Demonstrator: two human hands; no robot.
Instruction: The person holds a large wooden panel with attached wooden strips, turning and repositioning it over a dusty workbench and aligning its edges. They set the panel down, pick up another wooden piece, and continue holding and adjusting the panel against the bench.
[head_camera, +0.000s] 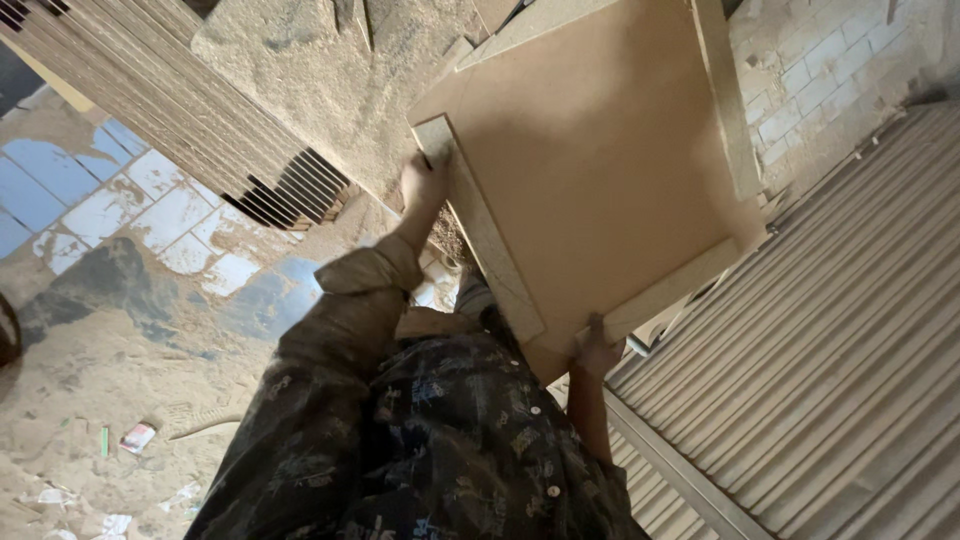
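Hands clamp the brown board (600, 170), left hand (422, 185) at nine o'clock, right hand (597, 352) at six, lifted clear of the stacked sheets (800, 360), not yet set down.

I see a plain tan board (600, 170) above my left hand (423, 185), dark patterned shirt (450, 440) below, blue-white tiles (130, 200) beside it.

Left hand (422, 185) and right hand (597, 352) grip tan board (590, 170) edges; board stacks (850, 330) beside.
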